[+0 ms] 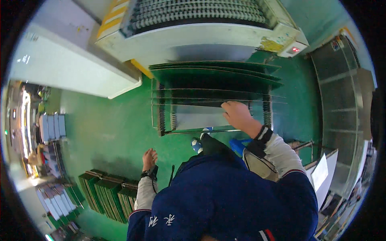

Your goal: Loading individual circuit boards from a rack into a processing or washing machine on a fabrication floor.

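Observation:
Thin green boards [217,76] stand on edge, one behind another, in a low rack [161,116] with toothed dark uprights at its sides. At the top edge of the nearest board, my right hand [241,115] has its fingers bent over the rim, pinching it right of the middle. My left hand [149,159] hangs over the floor left of my body, loosely curled with nothing visible in it. A pale flat surface [197,117] shows low in the rack, in front of the boards.
A machine with rows of rollers [197,14] stands beyond the rack. Bundled stacks of green boards [107,195] are on the floor at lower left. A white cabinet [76,60] juts in at left. A stool [261,164] and a grey metal cabinet [339,108] are on the right.

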The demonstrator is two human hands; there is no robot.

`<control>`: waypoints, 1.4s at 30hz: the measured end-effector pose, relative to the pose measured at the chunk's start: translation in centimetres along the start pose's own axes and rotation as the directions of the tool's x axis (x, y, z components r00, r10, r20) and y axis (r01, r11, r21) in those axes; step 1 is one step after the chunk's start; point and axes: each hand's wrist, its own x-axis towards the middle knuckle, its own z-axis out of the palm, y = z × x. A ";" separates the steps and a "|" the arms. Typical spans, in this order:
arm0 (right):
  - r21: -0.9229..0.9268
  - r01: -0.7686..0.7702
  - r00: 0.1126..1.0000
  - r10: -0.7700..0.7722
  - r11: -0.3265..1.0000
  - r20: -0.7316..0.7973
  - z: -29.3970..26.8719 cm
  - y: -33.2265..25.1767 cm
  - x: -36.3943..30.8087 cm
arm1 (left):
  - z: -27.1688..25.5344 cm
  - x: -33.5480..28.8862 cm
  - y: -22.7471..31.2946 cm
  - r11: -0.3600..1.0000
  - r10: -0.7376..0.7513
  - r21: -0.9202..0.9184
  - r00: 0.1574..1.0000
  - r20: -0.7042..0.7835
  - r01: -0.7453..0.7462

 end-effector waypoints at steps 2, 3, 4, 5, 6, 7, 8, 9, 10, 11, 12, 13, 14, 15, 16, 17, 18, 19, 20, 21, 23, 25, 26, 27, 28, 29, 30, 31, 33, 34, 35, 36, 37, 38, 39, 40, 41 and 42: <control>-0.073 -0.028 0.999 0.031 0.997 0.037 1.5 0.0 1.0 | -3.0 -0.7 -3.9 0.998 -0.058 -0.004 0.993 -0.104 0.058; -0.112 -0.041 0.997 0.047 0.993 0.054 1.8 0.0 1.7 | -4.7 -1.5 -5.7 0.993 0.059 0.105 0.996 -0.059 -0.053; -0.130 -0.024 0.999 0.029 0.991 0.038 1.0 -0.5 1.9 | -6.1 -2.2 -7.6 0.964 0.169 0.208 0.986 0.002 -0.166; -0.144 -0.003 1.000 0.006 0.990 0.021 -0.3 -1.0 2.2 | -6.6 -2.7 -8.6 0.964 0.181 0.196 0.983 0.004 -0.179; -0.164 0.020 1.000 -0.020 0.986 0.005 -2.2 -1.5 2.5 | -7.0 -3.1 -9.6 0.964 0.192 0.183 0.981 0.009 -0.190; -0.167 0.077 0.994 -0.089 0.983 -0.068 -4.3 -1.8 2.4 | -7.0 -3.5 -10.2 0.994 0.095 0.061 0.995 -0.030 -0.093; -0.170 0.133 0.978 -0.157 0.976 -0.135 -6.9 -2.6 2.2 | -7.5 -4.2 -11.2 0.998 -0.013 -0.065 0.998 -0.058 0.009; -0.189 0.088 0.976 -0.123 0.978 -0.182 -10.5 -4.1 2.4 | -8.3 -4.6 -12.5 0.984 -0.055 -0.174 0.997 -0.060 0.044; -0.214 0.079 0.959 -0.133 0.974 -0.250 -13.3 -4.1 2.2 | -8.9 -4.4 -13.5 0.958 -0.092 -0.276 0.995 -0.050 0.075; -0.159 -0.008 0.959 -0.037 0.987 -0.282 -16.1 -4.0 2.1 | -9.3 -4.2 -14.6 0.920 -0.124 -0.378 0.992 -0.034 0.102; -0.119 0.056 0.904 -0.101 0.991 -0.415 -18.7 -3.7 1.8 | -10.0 -3.7 -15.2 0.914 -0.108 -0.388 0.993 0.053 0.120; 0.093 -0.086 0.921 0.115 0.992 -0.373 -21.1 -2.6 1.3 | -8.8 -3.4 -14.8 0.926 -0.146 -0.353 0.989 -0.005 0.135; 0.257 -0.115 0.885 0.217 0.959 -0.411 -22.9 -0.6 0.8 | -7.7 -3.6 -14.2 0.938 -0.182 -0.311 0.981 -0.069 0.152; 0.555 -0.173 0.841 0.415 0.814 -0.347 -24.5 -0.7 0.7 | -6.3 -4.5 -13.1 0.946 -0.219 -0.271 0.966 -0.137 0.176; 0.692 -0.101 0.821 0.453 0.715 -0.349 -25.3 0.5 0.7 | -5.2 -5.4 -11.9 0.956 -0.164 -0.263 0.980 -0.108 0.131; 0.802 -0.015 0.810 0.478 0.596 -0.340 -26.1 1.8 1.0 | -5.5 -4.6 -12.0 0.966 -0.137 -0.231 0.987 -0.088 0.114; 0.814 0.030 0.777 0.498 0.581 -0.384 -26.3 3.2 1.4 | -5.9 -3.7 -11.8 0.975 -0.111 -0.200 0.992 -0.067 0.096; 0.817 0.074 0.740 0.518 0.571 -0.429 -26.0 5.0 2.0 | -5.8 -2.6 -11.9 0.982 -0.087 -0.171 0.995 -0.037 0.080; 0.821 0.120 0.700 0.540 0.558 -0.468 -25.4 6.4 2.9 | -5.1 -2.3 -11.6 0.971 -0.079 -0.234 0.993 -0.084 0.058; 0.920 0.266 0.722 0.572 0.288 -0.388 -24.9 7.4 4.3 | -4.2 -1.8 -11.4 0.955 -0.054 -0.294 0.997 -0.056 0.035; 0.965 0.246 0.790 0.557 0.093 -0.255 -23.6 10.2 7.8 | -4.8 -0.2 -12.3 0.905 0.010 -0.425 0.999 -0.034 -0.023; 0.996 0.084 0.879 0.471 -0.012 -0.068 -22.7 11.4 12.2 | -5.4 0.6 -12.4 0.897 0.037 -0.442 0.997 0.074 -0.001; 0.999 -0.002 0.898 0.439 -0.051 0.024 -22.0 12.2 13.8 | -3.8 -0.4 -11.6 0.911 -0.005 -0.412 1.000 -0.020 -0.004; 0.995 0.016 0.884 0.466 -0.097 0.032 -20.8 13.5 16.1 | -2.3 -1.6 -10.0 0.926 -0.042 -0.377 0.992 -0.118 -0.005; 0.989 0.035 0.875 0.482 -0.146 0.040 -19.6 14.7 19.2 | -2.2 -2.0 -9.8 0.914 -0.002 -0.406 0.998 -0.065 -0.025; 0.980 0.050 0.868 0.494 -0.194 0.054 -18.3 15.6 22.1 | -2.0 -2.4 -10.0 0.897 -0.002 -0.442 0.998 -0.070 -0.029; 0.974 0.083 0.881 0.472 -0.212 0.028 -17.0 16.3 24.5 | -1.6 -3.1 -10.1 0.877 -0.003 -0.479 0.997 -0.073 -0.033; 0.965 0.117 0.893 0.449 -0.234 0.001 -15.7 16.8 27.0 | -1.2 -3.8 -9.6 0.858 -0.001 -0.513 0.997 -0.077 -0.039; 0.952 0.138 0.896 0.445 -0.275 -0.001 -14.4 17.1 30.9 | 0.1 -6.4 -8.2 0.904 0.012 -0.416 0.980 -0.197 -0.095; 0.946 0.127 0.890 0.455 -0.297 0.023 -13.8 17.1 32.9 | 0.4 -7.6 -8.9 0.917 0.028 -0.377 0.964 -0.263 -0.129; 0.929 0.142 0.887 0.461 -0.342 0.034 -12.8 19.2 35.0 | 0.7 -8.1 -9.3 0.932 0.049 -0.327 0.949 -0.313 -0.155; 0.920 0.172 0.894 0.449 -0.353 0.005 -11.9 20.4 36.6 | 0.7 -8.4 -10.1 0.927 0.034 -0.339 0.937 -0.347 -0.159; 0.910 0.199 0.899 0.438 -0.363 -0.021 -11.6 21.5 38.1 | 0.8 -9.1 -10.6 0.912 -0.004 -0.382 0.931 -0.366 -0.147; 0.916 0.152 0.911 0.411 -0.371 0.015 -11.4 21.5 39.4 | 0.7 -10.2 -11.5 0.887 -0.057 -0.442 0.916 -0.396 -0.135; 0.922 0.112 0.920 0.390 -0.371 0.045 -11.6 21.6 40.3 | 0.8 -11.1 -12.2 0.862 -0.106 -0.490 0.901 -0.420 -0.127; 0.933 0.002 0.927 0.349 -0.360 0.133 -12.5 20.3 41.0 | 1.1 -12.3 -13.3 0.825 -0.165 -0.550 0.875 -0.454 -0.130; 0.935 -0.103 0.925 0.314 -0.339 0.216 -13.4 19.2 41.5 | 1.5 -13.1 -14.1 0.803 -0.209 -0.583 0.859 -0.468 -0.122; 0.928 -0.150 0.873 0.394 -0.342 0.286 -13.9 19.2 41.9 | 1.5 -13.3 -14.9 0.793 -0.234 -0.599 0.851 -0.470 -0.112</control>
